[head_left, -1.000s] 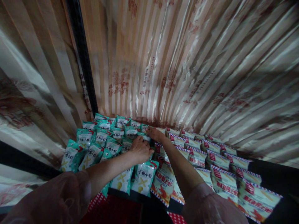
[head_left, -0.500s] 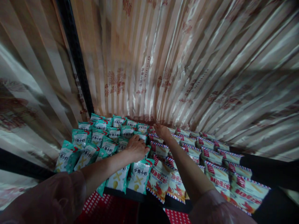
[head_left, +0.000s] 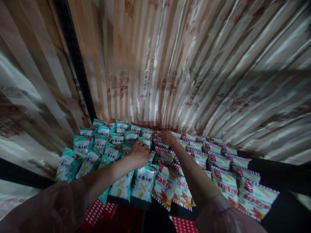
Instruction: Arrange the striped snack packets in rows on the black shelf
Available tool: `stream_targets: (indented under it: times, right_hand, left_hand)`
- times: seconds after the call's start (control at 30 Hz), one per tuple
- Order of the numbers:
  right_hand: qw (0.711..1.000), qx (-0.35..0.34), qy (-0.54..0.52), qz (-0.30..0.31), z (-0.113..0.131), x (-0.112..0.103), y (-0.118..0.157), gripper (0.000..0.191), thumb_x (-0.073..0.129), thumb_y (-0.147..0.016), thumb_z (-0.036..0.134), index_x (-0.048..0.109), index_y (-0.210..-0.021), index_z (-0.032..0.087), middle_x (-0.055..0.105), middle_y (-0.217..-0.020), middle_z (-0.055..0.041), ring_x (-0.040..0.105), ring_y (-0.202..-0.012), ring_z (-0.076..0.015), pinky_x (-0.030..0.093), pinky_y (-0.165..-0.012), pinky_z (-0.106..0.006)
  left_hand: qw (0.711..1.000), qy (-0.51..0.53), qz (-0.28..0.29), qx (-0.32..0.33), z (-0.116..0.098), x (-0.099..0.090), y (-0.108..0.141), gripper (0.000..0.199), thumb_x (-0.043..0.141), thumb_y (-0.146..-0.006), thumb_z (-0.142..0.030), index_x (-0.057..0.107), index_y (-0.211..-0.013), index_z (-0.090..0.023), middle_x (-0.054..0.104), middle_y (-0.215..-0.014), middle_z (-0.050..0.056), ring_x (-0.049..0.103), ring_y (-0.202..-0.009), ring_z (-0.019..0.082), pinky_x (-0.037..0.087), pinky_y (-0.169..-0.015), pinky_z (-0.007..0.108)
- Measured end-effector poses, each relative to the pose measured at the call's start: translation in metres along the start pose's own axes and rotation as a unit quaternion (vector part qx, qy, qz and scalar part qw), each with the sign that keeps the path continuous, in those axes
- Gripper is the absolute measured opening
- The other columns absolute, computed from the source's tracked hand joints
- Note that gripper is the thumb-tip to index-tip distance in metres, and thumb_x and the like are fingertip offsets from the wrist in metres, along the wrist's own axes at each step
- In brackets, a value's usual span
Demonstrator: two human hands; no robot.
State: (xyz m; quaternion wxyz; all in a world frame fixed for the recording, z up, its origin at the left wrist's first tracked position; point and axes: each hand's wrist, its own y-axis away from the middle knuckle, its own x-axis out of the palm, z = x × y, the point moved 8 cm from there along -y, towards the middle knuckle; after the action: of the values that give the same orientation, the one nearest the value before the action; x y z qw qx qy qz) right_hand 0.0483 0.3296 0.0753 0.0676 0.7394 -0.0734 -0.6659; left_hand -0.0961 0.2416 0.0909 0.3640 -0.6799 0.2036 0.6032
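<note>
My left hand lies palm down over the teal and white snack bags, fingers spread and touching a bag in the right-hand column. A teal snack bag stands upright in front of it, at the shelf's front edge. At the back of the red and white snack bags, my right hand has its fingers extended and loosely apart on the bag tops. Its fingertips reach the leftmost back bag, partly covering it. A red and white snack bag stands at the front below that hand. The forearms hide several bags.
Shiny striped, printed sheeting hangs behind the shelf. A dark upright post rises at the left. The black shelf surface shows at right. Red perforated plastic lies below the front edge.
My right hand has lowered slightly, its fingers coming down onto the back bags. My left hand stays over the teal bags. The whole view has shifted a little.
</note>
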Motion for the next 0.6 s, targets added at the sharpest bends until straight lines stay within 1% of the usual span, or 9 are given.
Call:
stream_targets:
  times: [0.13,0.23,0.3,0.37,0.47,0.6]
  right_hand:
    - [1.0,0.002,0.007,0.002,-0.0003,-0.0005,-0.0001,0.042,0.022,-0.096,0.028,0.055,-0.119,0.018,0.061,-0.118,-0.0133,0.059,-0.108,-0.0237,0.045,-0.086,-0.033]
    - [1.0,0.011,0.009,-0.006,-0.0029,-0.0002,0.0017,0.04,0.024,-0.096,0.027,0.057,-0.116,0.016,0.062,-0.117,-0.0146,0.058,-0.11,-0.0238,0.044,-0.089,-0.032]
    - [1.0,0.022,0.008,-0.01,-0.0054,0.0015,0.0026,0.04,0.025,-0.095,0.028,0.056,-0.117,0.014,0.062,-0.117,-0.0165,0.058,-0.109,-0.0249,0.044,-0.088,-0.033]
    - [0.999,0.033,0.001,-0.015,-0.0072,0.0036,0.0023,0.042,0.025,-0.095,0.033,0.052,-0.121,0.012,0.063,-0.115,-0.0185,0.06,-0.107,-0.0262,0.045,-0.086,-0.035]
    - [0.999,0.037,-0.017,-0.018,-0.0063,0.0065,0.0,0.045,0.028,-0.094,0.038,0.047,-0.126,0.013,0.064,-0.112,-0.0192,0.061,-0.106,-0.0275,0.045,-0.085,-0.038]
    - [0.999,0.026,-0.028,-0.014,-0.0028,0.0081,-0.0033,0.042,0.028,-0.094,0.036,0.049,-0.125,0.016,0.065,-0.112,-0.0175,0.06,-0.107,-0.0271,0.044,-0.087,-0.038]
  left_hand:
    - [1.0,0.003,0.011,-0.005,-0.0007,-0.0029,-0.0002,0.035,0.038,-0.093,-0.036,0.066,-0.08,-0.019,0.069,-0.09,0.006,0.054,-0.098,0.022,0.032,-0.09,0.04]
    - [1.0,0.009,0.021,-0.013,-0.0005,-0.0058,-0.0003,0.034,0.039,-0.093,-0.036,0.067,-0.082,-0.019,0.069,-0.091,0.006,0.055,-0.099,0.022,0.031,-0.091,0.04]
    - [0.999,0.013,0.026,-0.014,-0.0007,-0.007,-0.0005,0.034,0.039,-0.093,-0.035,0.067,-0.084,-0.018,0.069,-0.092,0.007,0.054,-0.1,0.023,0.032,-0.091,0.04]
    - [0.999,0.017,0.031,-0.014,-0.0008,-0.0069,-0.0008,0.036,0.038,-0.093,-0.035,0.067,-0.084,-0.017,0.069,-0.093,0.007,0.054,-0.101,0.023,0.032,-0.091,0.04]
    - [0.999,0.017,0.03,-0.013,-0.0002,-0.0059,-0.0009,0.037,0.037,-0.094,-0.036,0.067,-0.085,-0.016,0.069,-0.093,0.007,0.054,-0.102,0.023,0.032,-0.093,0.04]
    - [1.0,0.01,0.016,0.0,-0.001,-0.0049,-0.0008,0.036,0.037,-0.094,-0.035,0.066,-0.083,-0.018,0.069,-0.091,0.006,0.055,-0.099,0.022,0.033,-0.091,0.04]
